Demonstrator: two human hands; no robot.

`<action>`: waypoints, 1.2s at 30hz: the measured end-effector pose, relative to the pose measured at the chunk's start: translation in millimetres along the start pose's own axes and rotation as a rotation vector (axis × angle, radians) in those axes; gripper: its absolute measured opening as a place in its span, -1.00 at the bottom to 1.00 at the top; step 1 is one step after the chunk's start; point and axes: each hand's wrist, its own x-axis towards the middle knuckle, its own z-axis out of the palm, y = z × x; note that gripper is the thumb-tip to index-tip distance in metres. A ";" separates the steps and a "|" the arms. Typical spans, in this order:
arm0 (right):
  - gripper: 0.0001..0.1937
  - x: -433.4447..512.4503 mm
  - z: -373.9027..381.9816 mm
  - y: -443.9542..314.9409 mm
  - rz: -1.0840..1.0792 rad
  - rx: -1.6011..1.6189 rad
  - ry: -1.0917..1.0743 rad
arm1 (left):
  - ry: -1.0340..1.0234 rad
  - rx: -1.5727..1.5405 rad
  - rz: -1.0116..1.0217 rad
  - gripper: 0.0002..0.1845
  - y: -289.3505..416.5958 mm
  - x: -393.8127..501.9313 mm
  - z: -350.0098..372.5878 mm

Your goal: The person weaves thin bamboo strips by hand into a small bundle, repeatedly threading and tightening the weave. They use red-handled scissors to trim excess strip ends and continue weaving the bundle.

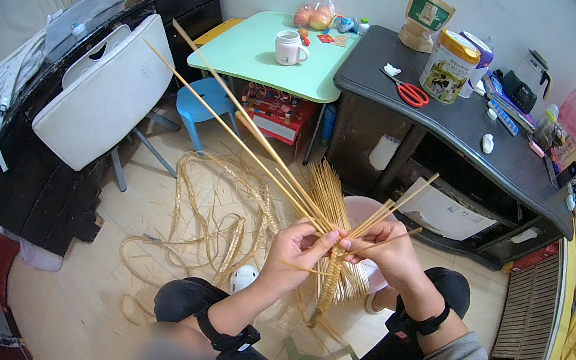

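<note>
My left hand (295, 248) pinches the crossing point of a flat straw braid (330, 285) between thumb and fingers. Long golden straws (262, 142) run from this grip up and to the left. On the other side, my right hand (384, 244) holds the braid's right edge, its thumb close to the left one. Several shorter straws (382, 214) fan out from it to the right. The braid's woven tail hangs down between my knees. Behind both hands a thick bundle of loose straws (325, 185) leans in a pale pink basin (367, 204).
Long loops of braided strip (235, 238) and straw scraps lie on the floor at left. Ahead are a blue stool (204, 100) and a mint-green table (240, 47) with a mug (289, 47). Red-handled scissors (412, 94) lie on the dark desk (459, 126) at right.
</note>
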 end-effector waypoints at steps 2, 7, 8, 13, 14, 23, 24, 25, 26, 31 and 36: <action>-0.78 1.3 -4.6 2.8 -0.039 -0.027 -0.031 | -0.026 0.042 0.056 -0.75 -0.8 0.2 1.4; -0.83 3.5 -5.6 15.5 -0.141 0.018 0.052 | 0.028 -0.079 -0.107 -0.76 3.8 -1.2 -1.2; -0.83 3.8 -5.8 17.1 -0.151 0.006 0.073 | 0.019 -0.120 -0.142 -0.76 4.8 -0.8 -2.6; -0.85 3.7 1.0 24.6 -0.278 -0.055 0.131 | 0.076 -0.219 -0.328 -0.76 2.2 0.5 -3.6; -0.84 4.3 3.3 25.5 -0.310 -0.055 0.137 | 0.073 -0.176 -0.325 -0.76 0.1 0.5 -2.1; -0.85 0.3 10.5 17.1 -0.194 0.130 0.059 | 0.205 0.035 0.097 -0.87 -15.8 -6.3 16.6; -0.86 0.0 11.3 17.2 -0.176 0.177 0.036 | 0.212 0.041 0.121 -0.87 -15.5 -7.9 17.9; -0.85 -0.5 12.5 18.2 -0.205 0.122 0.055 | 0.223 0.122 0.146 -0.87 -14.5 -9.4 18.5; -0.85 -2.1 14.7 20.6 -0.223 0.084 0.074 | 0.221 0.188 0.174 -0.87 -13.6 -11.1 18.6; -0.92 -5.0 25.1 34.9 -0.472 -0.165 0.185 | 0.183 -0.017 0.034 -0.87 -12.0 -12.3 15.1; -0.89 0.4 17.5 29.9 -0.995 -0.548 0.199 | 0.104 -0.387 -0.238 -0.89 -14.3 -6.0 -0.2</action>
